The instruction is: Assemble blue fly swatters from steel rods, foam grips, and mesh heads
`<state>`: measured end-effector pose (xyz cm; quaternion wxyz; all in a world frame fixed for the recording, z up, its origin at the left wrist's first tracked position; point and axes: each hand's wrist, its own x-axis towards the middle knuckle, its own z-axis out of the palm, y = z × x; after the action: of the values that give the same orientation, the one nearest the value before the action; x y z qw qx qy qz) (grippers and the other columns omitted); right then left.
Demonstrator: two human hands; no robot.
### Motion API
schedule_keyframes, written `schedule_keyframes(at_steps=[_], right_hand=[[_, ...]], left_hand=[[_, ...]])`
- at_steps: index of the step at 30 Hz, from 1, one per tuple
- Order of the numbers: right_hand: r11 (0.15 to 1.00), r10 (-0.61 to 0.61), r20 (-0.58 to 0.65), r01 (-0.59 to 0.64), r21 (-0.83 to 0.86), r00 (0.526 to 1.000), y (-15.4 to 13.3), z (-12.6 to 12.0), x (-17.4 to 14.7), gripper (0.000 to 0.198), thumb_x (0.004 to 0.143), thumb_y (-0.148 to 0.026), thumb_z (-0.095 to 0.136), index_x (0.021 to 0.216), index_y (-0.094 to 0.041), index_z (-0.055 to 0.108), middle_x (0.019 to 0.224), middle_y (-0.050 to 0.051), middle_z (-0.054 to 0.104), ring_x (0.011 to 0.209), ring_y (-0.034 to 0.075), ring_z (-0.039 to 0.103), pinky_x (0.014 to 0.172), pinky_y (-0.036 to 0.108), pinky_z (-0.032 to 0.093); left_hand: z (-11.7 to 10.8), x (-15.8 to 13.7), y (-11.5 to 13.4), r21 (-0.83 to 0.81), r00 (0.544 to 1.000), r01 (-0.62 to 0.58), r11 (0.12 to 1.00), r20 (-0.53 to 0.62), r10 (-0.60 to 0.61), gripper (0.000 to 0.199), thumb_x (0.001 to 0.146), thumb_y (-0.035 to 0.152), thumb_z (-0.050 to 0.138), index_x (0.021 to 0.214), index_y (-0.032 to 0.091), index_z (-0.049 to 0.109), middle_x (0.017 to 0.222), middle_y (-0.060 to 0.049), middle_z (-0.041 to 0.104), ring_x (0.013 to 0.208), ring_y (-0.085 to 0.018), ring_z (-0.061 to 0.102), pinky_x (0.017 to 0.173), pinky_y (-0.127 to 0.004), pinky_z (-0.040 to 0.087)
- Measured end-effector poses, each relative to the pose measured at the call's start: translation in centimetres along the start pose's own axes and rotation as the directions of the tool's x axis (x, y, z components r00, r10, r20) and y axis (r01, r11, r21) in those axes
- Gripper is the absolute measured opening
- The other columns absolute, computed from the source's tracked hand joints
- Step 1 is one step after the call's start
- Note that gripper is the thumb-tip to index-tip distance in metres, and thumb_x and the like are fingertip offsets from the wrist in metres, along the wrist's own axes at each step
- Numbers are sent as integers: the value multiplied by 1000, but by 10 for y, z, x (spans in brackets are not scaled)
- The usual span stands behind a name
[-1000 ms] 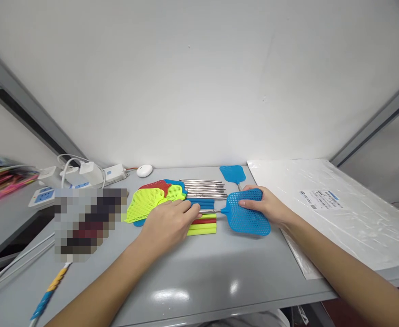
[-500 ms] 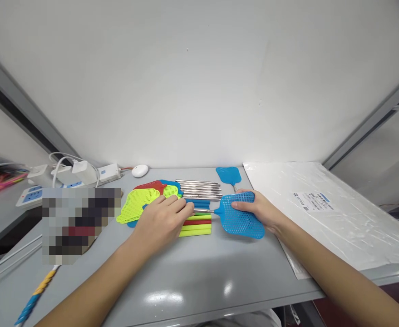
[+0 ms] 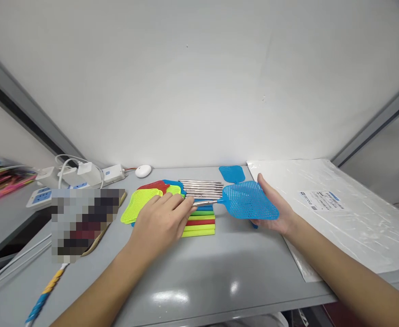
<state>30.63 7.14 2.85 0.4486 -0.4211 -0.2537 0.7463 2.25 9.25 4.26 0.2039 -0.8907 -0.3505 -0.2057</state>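
Observation:
My left hand (image 3: 161,220) is closed around the metal rod of a blue fly swatter (image 3: 250,200), whose perforated head points right. My right hand (image 3: 281,211) is at the far edge of that head, thumb raised and apart, other fingers mostly hidden beneath. A small blue piece (image 3: 254,225) shows under the head near those fingers; I cannot tell what it belongs to. Beside and under my left hand lie a yellow swatter head (image 3: 140,204), a red one (image 3: 155,185), and several coloured handle tubes (image 3: 201,222). Behind them is a row of metal rods (image 3: 202,187).
Another blue swatter head (image 3: 232,173) lies near the wall. A white wrapped package (image 3: 352,236) covers the right side. On the left are power strips with plugs (image 3: 86,172), a white round case (image 3: 143,171), a pixelated phone-like object (image 3: 86,222) and a wrapped cable (image 3: 46,293).
My right thumb has lifted off the swatter head, and the hand has shifted right around its edge. The head has tilted flatter and risen slightly. My left hand keeps the rod.

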Motion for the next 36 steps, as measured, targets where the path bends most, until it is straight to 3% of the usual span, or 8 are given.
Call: schedule_keyframes(at_steps=[7,13,18,21,24,28,30,36], right_hand=[[985,-166,-20,165,-50,986,13,-5,12,67,82,-80,30,91,-24,64,61,1,61,43,14,50,41,27,45],[938,-258,238,302,-171,936,30,6,13,73,73,-86,36,101,-23,58,66,0,60,44,13,50,46,29,48],[803,-396,208,447,-394,894,46,20,-1,40,83,-58,60,104,-24,59,63,-4,55,49,12,52,51,27,48],[738,-479,145,486,-469,866,53,27,-8,20,89,-43,59,95,-23,61,54,-6,50,50,12,51,54,26,47],[784,-447,146,465,-411,882,54,30,-9,19,89,-42,60,89,-23,59,51,-6,49,46,12,50,50,27,47],[885,-363,136,387,-260,922,53,31,-6,20,84,-39,67,92,-23,59,57,-6,53,46,12,50,48,29,49],[912,-335,128,356,-205,933,54,31,-4,20,83,-39,69,90,-21,60,59,-5,55,48,12,52,49,28,49],[946,-240,211,277,-168,947,61,34,-1,30,86,-41,65,70,-16,60,57,-2,55,53,10,56,52,23,41]], left_hand=[[9,-4,1,-16,992,130,991,-5,-130,23,97,31,44,97,20,64,77,-3,63,69,-17,57,57,-30,34],[11,-6,6,-31,964,259,965,78,-256,26,99,34,38,96,20,60,81,-2,65,64,-16,60,49,-28,27],[2,-6,41,-345,969,227,911,171,-177,25,99,33,36,99,21,58,80,-3,65,65,-16,60,52,-27,32],[-5,-4,58,-618,926,327,715,362,-110,19,97,32,40,93,23,56,76,1,63,67,-14,58,58,-26,37],[-6,-2,60,-744,852,492,453,519,-71,20,95,36,45,83,22,51,69,3,56,62,-12,53,56,-23,37],[3,-2,55,-705,704,708,-39,702,103,30,94,51,40,90,22,45,58,7,49,39,-7,41,38,-19,30],[8,-2,55,-618,652,758,-207,727,216,34,95,55,34,95,23,44,56,8,50,30,-6,34,32,-19,31],[16,0,56,-430,583,801,-417,718,380,42,94,59,32,95,20,49,56,6,55,25,-3,27,32,-21,40]])
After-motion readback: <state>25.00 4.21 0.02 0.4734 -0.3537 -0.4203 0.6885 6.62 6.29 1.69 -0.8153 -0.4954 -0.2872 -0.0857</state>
